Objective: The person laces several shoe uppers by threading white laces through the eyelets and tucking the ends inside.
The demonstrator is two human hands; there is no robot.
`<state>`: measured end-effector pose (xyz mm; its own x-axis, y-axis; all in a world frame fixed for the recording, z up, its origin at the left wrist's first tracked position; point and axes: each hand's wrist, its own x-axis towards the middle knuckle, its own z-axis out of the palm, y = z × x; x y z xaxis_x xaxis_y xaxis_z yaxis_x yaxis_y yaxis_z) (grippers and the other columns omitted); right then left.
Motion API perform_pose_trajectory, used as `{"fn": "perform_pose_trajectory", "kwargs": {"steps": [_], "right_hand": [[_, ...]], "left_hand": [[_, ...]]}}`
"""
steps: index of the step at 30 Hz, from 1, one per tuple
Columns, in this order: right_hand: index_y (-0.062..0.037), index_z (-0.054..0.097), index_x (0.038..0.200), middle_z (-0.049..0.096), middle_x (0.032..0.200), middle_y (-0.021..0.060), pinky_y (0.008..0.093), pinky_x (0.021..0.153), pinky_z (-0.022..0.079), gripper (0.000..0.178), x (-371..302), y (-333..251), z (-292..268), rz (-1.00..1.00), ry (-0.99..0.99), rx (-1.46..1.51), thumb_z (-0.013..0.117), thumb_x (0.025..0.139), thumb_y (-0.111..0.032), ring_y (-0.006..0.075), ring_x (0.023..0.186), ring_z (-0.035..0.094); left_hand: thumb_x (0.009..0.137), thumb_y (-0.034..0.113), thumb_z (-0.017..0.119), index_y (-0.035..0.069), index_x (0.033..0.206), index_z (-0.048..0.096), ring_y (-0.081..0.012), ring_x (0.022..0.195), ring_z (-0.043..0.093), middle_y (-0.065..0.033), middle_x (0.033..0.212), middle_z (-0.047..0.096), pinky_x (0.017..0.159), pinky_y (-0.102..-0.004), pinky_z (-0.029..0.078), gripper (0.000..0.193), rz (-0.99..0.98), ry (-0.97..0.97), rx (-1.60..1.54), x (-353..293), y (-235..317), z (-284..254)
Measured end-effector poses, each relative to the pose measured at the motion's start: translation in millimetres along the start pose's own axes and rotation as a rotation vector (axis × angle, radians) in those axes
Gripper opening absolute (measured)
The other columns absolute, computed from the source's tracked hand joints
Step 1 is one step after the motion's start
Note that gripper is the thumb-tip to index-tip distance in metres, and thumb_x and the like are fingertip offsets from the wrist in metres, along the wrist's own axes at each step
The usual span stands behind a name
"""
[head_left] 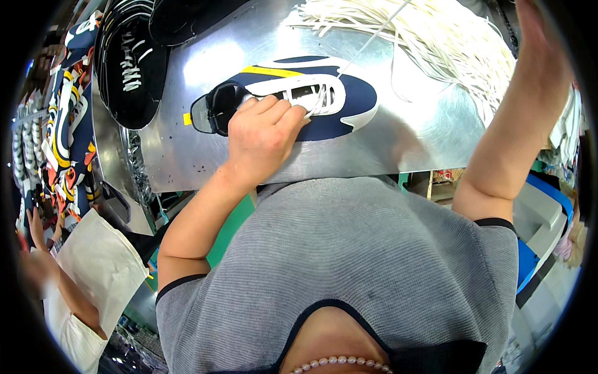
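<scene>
A navy shoe upper (358,93) with white trim and a yellow stripe lies on the metal tabletop, its toe pointing right. My left hand (265,134) is closed on its near side, by the tongue and eyelets, with the fingertips partly hidden. White lacing (321,100) crosses the opening near the toe. One lace (374,40) runs taut from the front eyelets up and out past the top edge. My right arm stretches up to the far right, where my right hand (532,25) is cut off by the picture's rim, its fingers out of sight.
A large pile of cream-white laces (448,50) covers the table's far right. Black shoe-shaped pieces (131,75) lie at the far left. Several colourful shoe uppers (68,118) hang or stack beyond. Another person's arm (78,293) shows at left; a grey-and-blue bin (542,212) stands at right.
</scene>
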<state>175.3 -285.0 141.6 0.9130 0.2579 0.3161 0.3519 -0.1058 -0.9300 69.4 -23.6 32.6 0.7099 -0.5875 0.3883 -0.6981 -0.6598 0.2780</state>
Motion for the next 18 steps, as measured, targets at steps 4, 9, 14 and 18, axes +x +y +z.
{"fn": "perform_pose_trajectory", "kwargs": {"steps": [4,9,14,18], "right_hand": [[-0.0038,0.072,0.101,0.072,0.093,0.0033,0.0242,0.082,0.053,0.013,-39.1,24.3,20.0,0.171,-0.089,0.107,0.068,0.091,-0.011,0.0102,0.087,0.067],[-0.0024,0.073,0.093,0.068,0.086,-0.0017,0.0208,0.071,0.046,0.009,-71.5,58.7,73.7,0.431,-0.242,0.210,0.073,0.087,-0.008,0.0050,0.079,0.058],[-0.0054,0.070,0.091,0.060,0.075,-0.0066,0.0182,0.055,0.035,0.012,-47.8,67.0,91.0,0.425,-0.209,0.232,0.073,0.087,-0.016,0.0001,0.062,0.046],[-0.0028,0.066,0.084,0.065,0.076,0.0013,0.0223,0.056,0.041,0.009,-48.6,32.2,79.4,0.548,-0.421,0.504,0.070,0.086,-0.011,0.0061,0.062,0.054]], "left_hand": [[0.080,0.012,0.079,0.004,0.108,0.062,-0.0240,0.072,0.064,-0.0063,0.080,0.068,0.068,-0.0325,0.049,0.033,-0.108,-0.047,-0.096,1.1,-0.4,-9.7],[0.101,0.027,0.057,0.002,0.141,0.036,-0.0360,0.091,0.070,-0.0209,0.099,0.072,0.080,-0.0384,0.053,0.052,-0.792,-0.134,-0.708,9.7,-4.2,-24.5],[0.103,0.035,0.050,0.003,0.133,0.051,-0.0358,0.084,0.066,-0.0198,0.088,0.070,0.078,-0.0408,0.050,0.043,-0.665,0.052,-0.443,7.2,-15.6,-2.9],[0.102,0.036,0.052,0.003,0.118,0.063,-0.0341,0.080,0.064,-0.0174,0.079,0.067,0.076,-0.0420,0.048,0.038,-0.814,0.152,-0.557,10.9,-10.8,2.0]]}}
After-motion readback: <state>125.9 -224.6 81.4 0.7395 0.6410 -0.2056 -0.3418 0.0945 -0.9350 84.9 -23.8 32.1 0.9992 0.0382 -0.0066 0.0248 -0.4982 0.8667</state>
